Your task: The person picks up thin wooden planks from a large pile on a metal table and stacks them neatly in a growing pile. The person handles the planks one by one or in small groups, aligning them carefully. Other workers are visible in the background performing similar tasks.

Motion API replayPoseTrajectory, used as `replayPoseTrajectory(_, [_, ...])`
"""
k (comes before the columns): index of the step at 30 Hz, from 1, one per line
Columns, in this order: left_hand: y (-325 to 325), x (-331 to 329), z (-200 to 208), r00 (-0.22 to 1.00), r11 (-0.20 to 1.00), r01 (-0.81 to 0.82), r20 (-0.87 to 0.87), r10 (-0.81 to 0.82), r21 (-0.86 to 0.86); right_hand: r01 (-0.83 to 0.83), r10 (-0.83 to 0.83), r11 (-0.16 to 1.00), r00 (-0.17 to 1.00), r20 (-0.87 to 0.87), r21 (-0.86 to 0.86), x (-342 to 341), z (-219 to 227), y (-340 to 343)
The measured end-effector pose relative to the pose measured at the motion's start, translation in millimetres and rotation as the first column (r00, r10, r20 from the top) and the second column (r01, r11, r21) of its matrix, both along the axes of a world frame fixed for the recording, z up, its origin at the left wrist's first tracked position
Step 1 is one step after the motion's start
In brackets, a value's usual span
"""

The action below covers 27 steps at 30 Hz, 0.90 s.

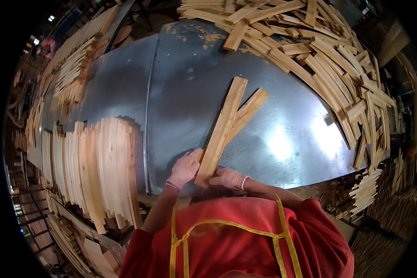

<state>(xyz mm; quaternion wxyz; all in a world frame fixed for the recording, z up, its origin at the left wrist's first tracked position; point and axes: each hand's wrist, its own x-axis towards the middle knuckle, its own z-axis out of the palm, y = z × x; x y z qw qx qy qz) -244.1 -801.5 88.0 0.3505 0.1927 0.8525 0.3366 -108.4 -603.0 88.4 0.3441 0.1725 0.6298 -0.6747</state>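
Observation:
Two wooden slats lie crossed in front of me over the metal tabletop (185,83). The upper wooden slat (222,129) slants away from me to the far right. Beneath it the other wooden slat (250,107) sticks out to the right, its near part hidden. My left hand (186,169), in a pale pinkish glove, is closed on the left edge of the upper slat near its close end. On that slat's other side my right hand (229,179), gloved alike, grips the near end, some of its fingers hidden behind the wood.
A loose heap of wooden slats (331,69) covers the far right of the table. Neat rows of slats (113,167) stand at the left, with another stack (74,69) farther back. Wood shavings (204,37) are scattered at the far edge. A raised seam (149,102) crosses the tabletop.

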Motion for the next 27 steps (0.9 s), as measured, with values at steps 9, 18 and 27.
replayPoseTrajectory(9, [11.9, 40.2, 16.4, 0.797, 0.894, 0.141, -0.487, -0.356, -0.425, -0.226, 0.251, 0.961, 0.954, -0.163, 0.158, -1.0, -27.2, -5.2])
replayPoseTrajectory(18, [35.2, 42.1, 71.8, 0.972, 0.978, 0.014, 0.228, -0.062, 0.209, 0.719, -0.78, 0.604, 0.622, -0.068, -0.344, -44.7, -43.3, 51.5])
replayPoseTrajectory(27, [16.4, 43.2, 85.8, 0.55, 0.963, 0.05, -0.797, -0.249, -0.266, 0.27, -0.212, 0.952, 0.923, -0.32, 0.147, -83.8, 6.9, 54.5])
